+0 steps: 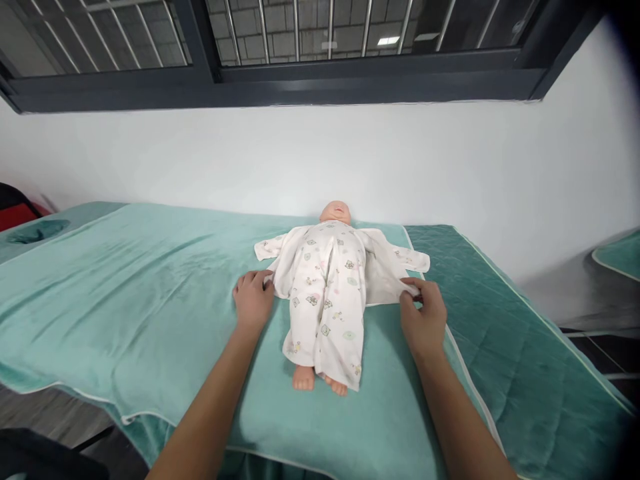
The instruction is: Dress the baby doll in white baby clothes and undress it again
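A baby doll (335, 212) lies on its back on a green cloth-covered bed (200, 333), head toward the wall and bare feet toward me. It is covered by white printed clothing: a long-legged piece (325, 293) and a white top (385, 273) spread out beneath and beside it, sleeves stretched to both sides. My left hand (253, 299) pinches the left edge of the top. With thumb and fingers, my right hand (423, 313) holds the top's right lower corner, drawn outward from the doll. The doll's arms are hidden by the cloth.
A white wall (200, 160) rises behind the bed, below a dark-framed barred window (370, 83). A darker green quilted cover (525, 373) lies at the right. Something red and black (17, 212) sits at the far left, and a dark object (45, 457) is at the lower left.
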`<state>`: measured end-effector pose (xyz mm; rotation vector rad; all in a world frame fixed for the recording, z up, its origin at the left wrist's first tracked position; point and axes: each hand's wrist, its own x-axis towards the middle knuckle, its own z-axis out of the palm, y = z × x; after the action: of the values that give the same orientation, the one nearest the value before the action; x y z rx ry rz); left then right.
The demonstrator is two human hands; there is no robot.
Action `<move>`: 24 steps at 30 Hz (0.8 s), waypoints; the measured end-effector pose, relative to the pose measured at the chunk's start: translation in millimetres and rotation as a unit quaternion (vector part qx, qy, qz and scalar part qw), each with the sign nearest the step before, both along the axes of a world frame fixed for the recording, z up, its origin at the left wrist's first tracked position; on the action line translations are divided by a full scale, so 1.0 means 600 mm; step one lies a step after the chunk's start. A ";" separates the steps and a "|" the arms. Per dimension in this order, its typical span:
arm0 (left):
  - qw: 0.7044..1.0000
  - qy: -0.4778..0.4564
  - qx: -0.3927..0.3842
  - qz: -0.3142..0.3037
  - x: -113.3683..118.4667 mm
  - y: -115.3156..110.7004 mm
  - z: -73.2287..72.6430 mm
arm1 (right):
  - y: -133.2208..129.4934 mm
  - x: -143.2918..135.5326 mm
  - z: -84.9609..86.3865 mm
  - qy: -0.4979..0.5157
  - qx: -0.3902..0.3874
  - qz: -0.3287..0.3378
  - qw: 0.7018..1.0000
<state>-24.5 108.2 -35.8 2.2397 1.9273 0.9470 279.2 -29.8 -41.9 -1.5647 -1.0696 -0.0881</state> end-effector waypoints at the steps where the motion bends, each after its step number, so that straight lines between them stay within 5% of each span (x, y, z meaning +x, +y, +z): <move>1: 1.000 -0.013 0.004 -0.011 -0.002 0.000 0.000 | -0.003 -0.003 0.005 0.010 0.026 0.011 1.000; 4: 0.994 -0.086 0.039 -0.061 -0.007 -0.002 0.002 | -0.005 -0.012 0.013 0.050 0.055 0.056 0.996; 7: 0.978 -0.168 0.105 -0.070 -0.010 -0.010 0.006 | 0.002 -0.010 0.008 0.116 0.040 0.030 0.992; 11: 0.957 -0.220 0.180 -0.053 -0.011 -0.020 0.011 | 0.015 0.004 -0.005 0.144 -0.091 -0.027 0.985; 16: 0.955 -0.232 0.170 -0.076 -0.011 -0.022 0.009 | 0.017 0.011 -0.008 0.087 -0.202 -0.028 0.975; 24: 0.981 -0.194 -0.014 -0.028 -0.012 0.005 -0.001 | 0.039 0.012 0.014 0.287 -0.008 0.103 0.952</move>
<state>-31.9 111.4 -36.5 1.9034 1.6866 1.2288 286.1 -6.3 -33.6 -1.3589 -0.7581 0.4950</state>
